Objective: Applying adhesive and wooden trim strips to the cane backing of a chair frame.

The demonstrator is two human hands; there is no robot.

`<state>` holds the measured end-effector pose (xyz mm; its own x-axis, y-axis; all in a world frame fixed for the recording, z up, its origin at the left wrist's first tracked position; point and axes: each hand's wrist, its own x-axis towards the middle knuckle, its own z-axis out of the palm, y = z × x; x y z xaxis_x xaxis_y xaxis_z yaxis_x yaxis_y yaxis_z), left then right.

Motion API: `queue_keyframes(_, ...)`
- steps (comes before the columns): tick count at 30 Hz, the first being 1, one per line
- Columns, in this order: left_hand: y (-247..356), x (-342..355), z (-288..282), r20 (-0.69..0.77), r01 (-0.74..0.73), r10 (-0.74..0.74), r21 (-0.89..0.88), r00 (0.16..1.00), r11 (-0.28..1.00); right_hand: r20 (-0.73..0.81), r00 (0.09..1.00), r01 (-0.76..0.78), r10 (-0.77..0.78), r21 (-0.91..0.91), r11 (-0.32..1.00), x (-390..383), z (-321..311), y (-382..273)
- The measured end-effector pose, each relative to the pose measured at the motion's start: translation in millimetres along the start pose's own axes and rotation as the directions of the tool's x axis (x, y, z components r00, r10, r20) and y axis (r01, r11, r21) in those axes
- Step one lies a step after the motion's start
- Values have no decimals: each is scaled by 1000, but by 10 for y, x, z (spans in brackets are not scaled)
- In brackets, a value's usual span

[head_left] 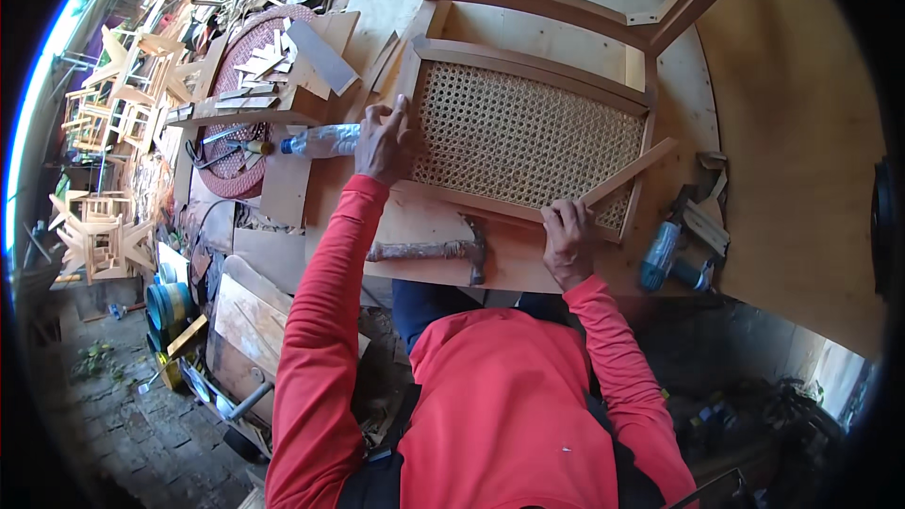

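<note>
A wooden chair frame (534,73) lies on the table, with a woven cane panel (528,132) set in its seat. My left hand (382,143) rests on the frame's left rail, index finger stretched along it and the other fingers bent. Beside that wrist lies a clear plastic bottle (325,140) with a blue cap. In my right hand (567,240) is the near end of a thin wooden strip (630,172), slanting over the panel's right corner. Between my forearms, near the table edge, lies a hammer (429,251).
To the right are a teal power tool (663,250) and wood offcuts (707,223). At the left, a red woven round seat (236,165) carries wood slivers (266,61) and a screwdriver (253,146). Stacked wooden frames (104,236) and teal buckets (170,304) stand farther left.
</note>
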<state>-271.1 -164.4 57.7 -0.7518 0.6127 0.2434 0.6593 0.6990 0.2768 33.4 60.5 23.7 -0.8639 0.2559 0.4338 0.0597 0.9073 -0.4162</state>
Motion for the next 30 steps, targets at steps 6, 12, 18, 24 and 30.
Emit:
queue_keyframes(6,-82,47,-113,156,-20,20,3,988,1000,3,1000,-13,13,-23,1000,-100,15,-4)
queue_keyframes(12,-3,17,-100,134,12,-6,-44,991,999,-20,1000,-12,12,-3,1000,-106,-38,13)
queue_keyframes(18,-189,93,13,147,-56,66,-76,987,996,-10,998,-60,60,25,998,-101,-5,16)
queue_keyframes(24,-353,100,-38,169,-141,151,-70,974,988,-75,996,-33,38,58,998,-122,120,0)
queue_keyframes(30,-329,91,20,155,-143,155,-90,976,986,-7,997,-79,80,28,996,-162,67,14)
